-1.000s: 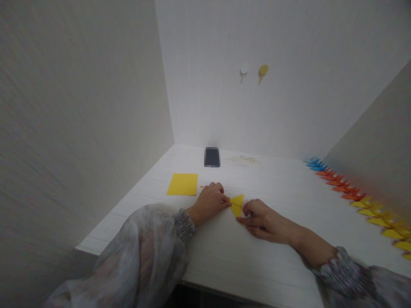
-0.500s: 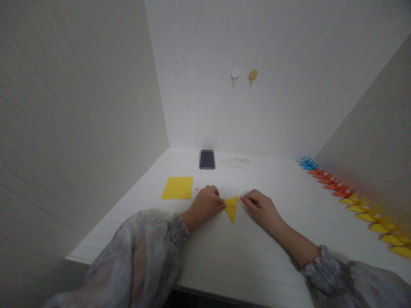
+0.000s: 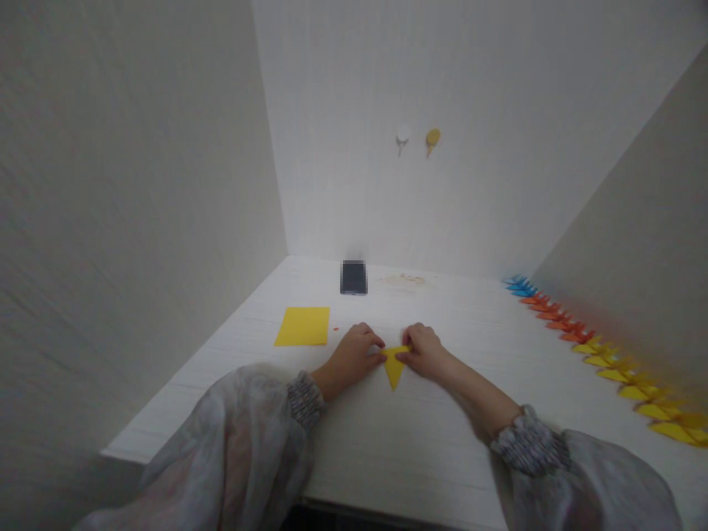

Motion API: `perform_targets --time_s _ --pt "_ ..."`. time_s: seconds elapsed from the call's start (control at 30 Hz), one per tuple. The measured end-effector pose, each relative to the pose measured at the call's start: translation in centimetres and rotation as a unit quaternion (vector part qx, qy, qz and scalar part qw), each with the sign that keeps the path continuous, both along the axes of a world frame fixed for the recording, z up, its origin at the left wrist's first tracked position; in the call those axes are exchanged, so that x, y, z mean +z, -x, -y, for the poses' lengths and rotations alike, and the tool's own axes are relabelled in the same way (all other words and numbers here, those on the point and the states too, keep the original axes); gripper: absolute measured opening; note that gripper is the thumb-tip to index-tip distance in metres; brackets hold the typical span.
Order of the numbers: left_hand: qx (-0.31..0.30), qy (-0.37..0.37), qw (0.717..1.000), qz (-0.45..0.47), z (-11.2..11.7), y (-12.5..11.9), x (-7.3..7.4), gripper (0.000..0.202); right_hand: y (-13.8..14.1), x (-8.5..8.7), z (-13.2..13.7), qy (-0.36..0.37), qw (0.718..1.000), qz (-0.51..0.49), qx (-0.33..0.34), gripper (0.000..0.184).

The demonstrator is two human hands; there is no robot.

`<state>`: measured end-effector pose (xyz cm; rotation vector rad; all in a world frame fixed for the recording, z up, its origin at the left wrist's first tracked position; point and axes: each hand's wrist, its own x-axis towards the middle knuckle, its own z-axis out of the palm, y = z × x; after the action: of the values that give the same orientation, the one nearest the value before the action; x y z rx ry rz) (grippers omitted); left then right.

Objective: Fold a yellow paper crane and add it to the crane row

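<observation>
Between my two hands is a small folded yellow paper (image 3: 394, 371), shaped like a triangle with its point towards me. My left hand (image 3: 357, 352) pinches its left corner between thumb and finger. On the other side, my right hand (image 3: 425, 351) grips the right corner, the thumb in front and the fingers behind. The corners themselves are covered by my fingertips. Left of my left hand lies a square of yellow paper (image 3: 302, 327), flat on the white table (image 3: 354, 457).
A dark phone-like object (image 3: 353, 277), blurred out, lies near the back wall. Along the right side runs a row of folded paper pieces in blue (image 3: 521, 286), orange (image 3: 556, 316) and yellow (image 3: 636, 387). Two hooks (image 3: 433, 138) are on the back wall.
My right hand has moved left and taken hold of the folded paper's right corner. The paper has turned a little, its top edge now nearly level. My left hand keeps its pinch.
</observation>
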<state>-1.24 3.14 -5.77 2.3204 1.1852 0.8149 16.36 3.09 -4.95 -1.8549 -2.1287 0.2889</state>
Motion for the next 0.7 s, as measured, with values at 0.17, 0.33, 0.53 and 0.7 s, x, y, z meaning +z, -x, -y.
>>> perform_targets --time_s 0.17,0.33,0.53,0.7 --pt "-0.005 0.019 0.999 0.034 0.2 -0.1 0.3 0.021 -0.3 -0.4 0.2 0.037 0.964 -0.255 0.069 0.028" --pt "0.002 0.162 0.967 0.196 0.0 -0.6 0.3 0.013 0.4 0.5 1.1 0.03 0.862 -0.496 0.103 0.029" --pt "-0.008 0.282 0.863 0.419 0.2 -1.2 0.7 0.017 1.2 2.1 2.9 0.058 0.815 -0.564 0.12 0.023" --pt "-0.027 0.247 0.858 0.45 0.2 -1.1 0.8 0.021 1.7 1.3 3.0 0.069 0.828 -0.547 0.099 0.019"
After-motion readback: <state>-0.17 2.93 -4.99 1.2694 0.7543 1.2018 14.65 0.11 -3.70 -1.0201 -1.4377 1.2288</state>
